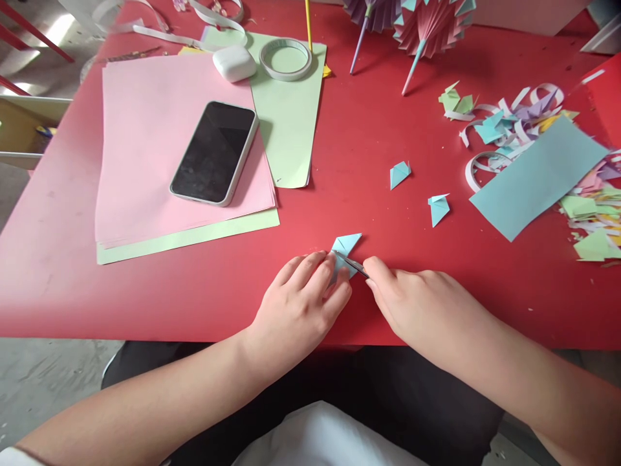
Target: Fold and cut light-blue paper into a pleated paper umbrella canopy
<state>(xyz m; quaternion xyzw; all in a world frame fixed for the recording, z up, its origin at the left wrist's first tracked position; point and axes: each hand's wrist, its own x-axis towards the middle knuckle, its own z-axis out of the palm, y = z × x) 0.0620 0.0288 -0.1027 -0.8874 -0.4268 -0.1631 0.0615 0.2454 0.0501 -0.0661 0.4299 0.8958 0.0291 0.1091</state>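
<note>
A light blue piece of folded paper (347, 243) lies near the table's front edge. My left hand (303, 301) presses it down with bent fingers, which cover its left and lower parts. From the right, my right hand (417, 304) is closed around a slim pointed metal blade (353, 263). The tip reaches across the blue paper, close to my left fingertips. My right fingers hide the handle, so whether it is scissors or a knife does not show. Two small folded blue paper pieces, one farther back (400, 175) and one nearer (439, 210), lie beyond my right hand.
Left on the red table (194, 291) are pink sheets (140, 142) with a phone (215, 153), a white earbud case (234, 63), green paper (286, 142) and a tape roll (285, 59). Paper fans (431, 29) stand behind. A blue strip (538, 178) lies among scraps at right.
</note>
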